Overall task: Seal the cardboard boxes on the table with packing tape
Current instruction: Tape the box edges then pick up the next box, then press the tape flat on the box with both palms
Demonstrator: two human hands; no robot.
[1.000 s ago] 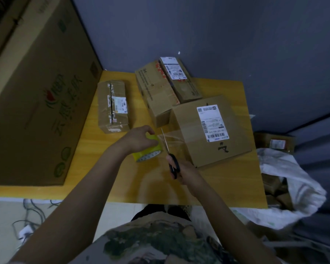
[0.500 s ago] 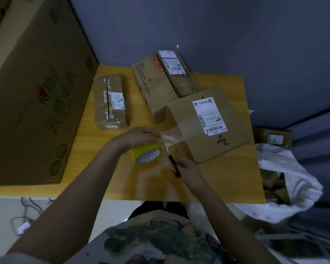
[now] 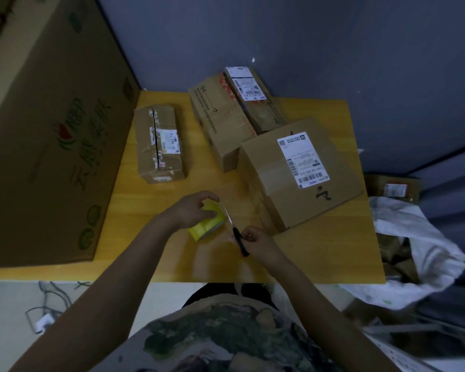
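My left hand (image 3: pixel 191 210) grips a yellow-cored roll of clear packing tape (image 3: pixel 208 222) on the wooden table (image 3: pixel 320 251). My right hand (image 3: pixel 255 241) holds black-handled scissors (image 3: pixel 239 238), blades pointing up beside the roll. A large labelled cardboard box (image 3: pixel 301 170) stands just right of the scissors, with clear tape across its top and down its near side. A small box (image 3: pixel 159 143) lies at the left. Two more boxes (image 3: pixel 226 116) lean together at the back.
A very large printed carton (image 3: pixel 46 135) leans along the table's left side. A white sack (image 3: pixel 419 248) with small boxes sits on the floor at the right. Cables (image 3: pixel 46 310) lie on the floor at the lower left. A dark wall stands behind.
The stretch of tape between roll and large box is gone; its end now lies against the box. The roll sits lower on the table, and the scissors' blades are together.
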